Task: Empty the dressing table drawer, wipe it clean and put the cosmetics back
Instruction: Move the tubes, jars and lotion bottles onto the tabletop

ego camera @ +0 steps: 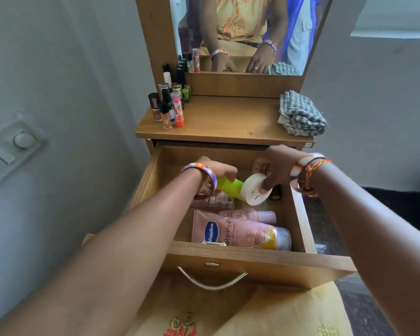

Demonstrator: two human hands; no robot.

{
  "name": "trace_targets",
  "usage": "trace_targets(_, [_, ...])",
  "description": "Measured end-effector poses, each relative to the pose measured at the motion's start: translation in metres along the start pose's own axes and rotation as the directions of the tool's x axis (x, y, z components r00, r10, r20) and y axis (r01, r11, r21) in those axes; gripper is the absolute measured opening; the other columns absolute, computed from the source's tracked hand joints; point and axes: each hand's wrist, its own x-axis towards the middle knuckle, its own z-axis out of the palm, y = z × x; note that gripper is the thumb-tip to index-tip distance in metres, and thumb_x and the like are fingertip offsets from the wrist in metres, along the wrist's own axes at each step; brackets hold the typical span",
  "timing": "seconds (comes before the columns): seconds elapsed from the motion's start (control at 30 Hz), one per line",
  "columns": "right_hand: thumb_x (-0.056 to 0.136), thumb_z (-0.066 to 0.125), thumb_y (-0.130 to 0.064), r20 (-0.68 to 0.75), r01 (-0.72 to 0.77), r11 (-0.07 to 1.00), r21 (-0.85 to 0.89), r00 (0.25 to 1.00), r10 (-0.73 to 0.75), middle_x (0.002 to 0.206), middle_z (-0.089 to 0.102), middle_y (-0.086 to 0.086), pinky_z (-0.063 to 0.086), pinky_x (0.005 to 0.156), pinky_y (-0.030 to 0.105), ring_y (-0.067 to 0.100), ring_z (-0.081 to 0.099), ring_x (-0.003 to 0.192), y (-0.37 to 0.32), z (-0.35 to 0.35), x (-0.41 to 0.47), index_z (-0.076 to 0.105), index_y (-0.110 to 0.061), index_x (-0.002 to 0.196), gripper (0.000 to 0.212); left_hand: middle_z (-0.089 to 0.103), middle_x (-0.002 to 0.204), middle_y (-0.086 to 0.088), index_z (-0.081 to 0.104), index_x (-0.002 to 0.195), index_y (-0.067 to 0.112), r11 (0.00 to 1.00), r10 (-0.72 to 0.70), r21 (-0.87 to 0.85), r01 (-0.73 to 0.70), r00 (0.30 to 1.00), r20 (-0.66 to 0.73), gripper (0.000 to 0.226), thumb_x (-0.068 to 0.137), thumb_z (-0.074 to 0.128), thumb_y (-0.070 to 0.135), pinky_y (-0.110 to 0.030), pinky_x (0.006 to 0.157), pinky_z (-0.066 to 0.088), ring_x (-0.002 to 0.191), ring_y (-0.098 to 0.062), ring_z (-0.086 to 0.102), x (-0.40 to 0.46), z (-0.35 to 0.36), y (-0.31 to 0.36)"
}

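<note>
The wooden drawer point(260, 259) of the dressing table stands pulled out below me. Inside it, my left hand point(216, 174) grips a lime-green tube point(229, 186) near the middle. My right hand point(273, 167) holds a round white jar point(255, 190) tilted on its edge, just right of the tube. A pink Vaseline tube point(238, 232) lies flat at the front of the drawer, with a smaller pink bottle point(250, 214) behind it. A clear nail set box point(216, 202) lies under my left wrist. A small dark item point(275, 194) sits at the right wall.
Several nail polish and lip balm bottles point(170, 105) stand at the left of the tabletop point(228, 122). A folded grey checked cloth point(301, 115) lies at its right. The mirror point(247, 32) rises behind. A wall switch plate point(10, 146) is at the left.
</note>
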Motion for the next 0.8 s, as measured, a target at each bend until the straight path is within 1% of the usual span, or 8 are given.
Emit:
trace_targets(0.1, [0.067, 0.082, -0.020, -0.067, -0.001, 0.981, 0.195, 0.998, 0.015, 0.081, 0.068, -0.005, 0.048, 0.063, 0.015, 0.014, 0.064, 0.077, 0.001, -0.019, -0.009, 0.068, -0.019, 0.092, 0.028, 0.059, 0.084, -0.015, 0.058, 0.076, 0.003, 0.995, 0.047, -0.086, -0.042, 0.998, 0.052, 0.011, 0.075, 0.069, 0.008, -0.025, 0.052, 0.054, 0.065, -0.023, 0.060, -0.007, -0.022, 0.008])
trace_targets(0.17, [0.072, 0.078, -0.015, -0.095, -0.009, 0.907, 0.420, 0.994, 0.053, 0.076, 0.068, -0.004, 0.051, 0.050, 0.013, 0.013, 0.066, 0.066, 0.002, -0.035, -0.015, 0.061, -0.022, 0.083, 0.021, 0.061, 0.083, -0.015, 0.058, 0.078, 0.002, 0.981, 0.140, -0.143, -0.131, 0.988, 0.059, 0.009, 0.077, 0.067, 0.003, -0.026, 0.051, 0.055, 0.068, -0.023, 0.061, -0.016, -0.036, 0.019])
trace_targets(0.27, [0.076, 0.074, -0.015, -0.195, -0.013, 0.692, 0.721, 0.956, 0.221, 0.072, 0.066, 0.005, 0.052, 0.042, 0.015, 0.005, 0.062, 0.042, 0.004, -0.052, -0.019, 0.056, -0.019, 0.077, 0.019, 0.061, 0.075, -0.010, 0.062, 0.071, 0.004, 0.913, 0.334, -0.245, -0.327, 0.942, -0.012, 0.012, 0.077, 0.066, -0.005, -0.022, 0.048, 0.056, 0.067, -0.019, 0.060, -0.026, -0.048, 0.041])
trace_targets(0.33, [0.076, 0.074, -0.019, -0.259, 0.024, 0.528, 0.849, 0.890, 0.376, 0.071, 0.065, 0.010, 0.054, 0.043, 0.018, 0.004, 0.059, 0.038, 0.004, -0.055, -0.019, 0.054, -0.016, 0.073, 0.021, 0.063, 0.073, -0.005, 0.066, 0.062, 0.011, 0.850, 0.435, -0.280, -0.446, 0.894, -0.103, 0.020, 0.074, 0.069, -0.006, -0.025, 0.062, 0.058, 0.073, -0.018, 0.062, -0.029, -0.052, 0.054])
trace_targets(0.47, [0.076, 0.077, -0.020, -0.273, 0.028, 0.376, 0.926, 0.738, 0.617, 0.069, 0.065, 0.007, 0.054, 0.046, 0.020, 0.003, 0.059, 0.035, 0.004, -0.045, -0.008, 0.052, -0.015, 0.068, 0.026, 0.062, 0.079, -0.001, 0.060, 0.071, 0.015, 0.768, 0.492, -0.339, -0.543, 0.839, -0.230, 0.022, 0.072, 0.071, -0.005, -0.022, 0.068, 0.056, 0.081, -0.015, 0.061, -0.024, -0.045, 0.070])
trace_targets(0.6, [0.074, 0.078, -0.017, -0.232, 0.083, 0.243, 0.966, 0.687, 0.688, 0.071, 0.065, 0.012, 0.061, 0.064, 0.036, 0.018, 0.065, 0.052, 0.004, -0.025, 0.009, 0.049, -0.013, 0.065, 0.031, 0.060, 0.075, 0.002, 0.059, 0.069, 0.020, 0.707, 0.510, -0.332, -0.625, 0.775, -0.373, 0.031, 0.066, 0.073, -0.008, -0.026, 0.076, 0.053, 0.085, -0.014, 0.056, -0.013, -0.037, 0.080])
trace_targets(0.67, [0.073, 0.079, -0.016, -0.260, 0.116, 0.245, 0.963, 0.647, 0.717, 0.070, 0.065, 0.012, 0.060, 0.070, 0.042, 0.022, 0.066, 0.055, 0.002, -0.018, 0.016, 0.048, -0.013, 0.062, 0.033, 0.064, 0.081, -0.003, 0.059, 0.068, 0.021, 0.677, 0.516, -0.333, -0.656, 0.746, -0.420, 0.034, 0.063, 0.073, -0.010, -0.029, 0.081, 0.052, 0.084, -0.013, 0.055, -0.008, -0.035, 0.084])
trace_targets(0.8, [0.077, 0.075, -0.010, -0.286, 0.147, 0.250, 0.957, 0.616, 0.734, 0.082, 0.069, 0.016, 0.060, 0.072, 0.040, 0.021, 0.068, 0.060, -0.004, -0.013, 0.025, 0.050, -0.013, 0.063, 0.029, 0.065, 0.086, -0.007, 0.058, 0.067, 0.021, 0.657, 0.542, -0.297, -0.693, 0.708, -0.453, 0.038, 0.061, 0.070, -0.014, -0.031, 0.080, 0.053, 0.083, -0.015, 0.058, 0.004, -0.032, 0.091])
